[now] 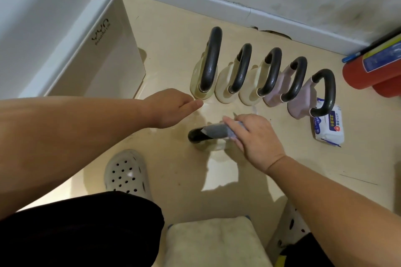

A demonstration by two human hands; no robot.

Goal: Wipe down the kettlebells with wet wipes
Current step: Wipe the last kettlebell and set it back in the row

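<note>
Several kettlebells stand in a row on the beige floor, cream ones at the left and pink ones at the right, all with black handles. In front of the row stands one more cream kettlebell. My right hand wraps a wet wipe around its black handle. My left hand hovers just left of the row with relaxed fingers, holding nothing. A pack of wet wipes lies on the floor at the right end of the row.
A large white storage bin stands at the left. A red fire extinguisher lies by the wall at the right. My clog and a padded stool are near the bottom edge. The baseboard runs behind the row.
</note>
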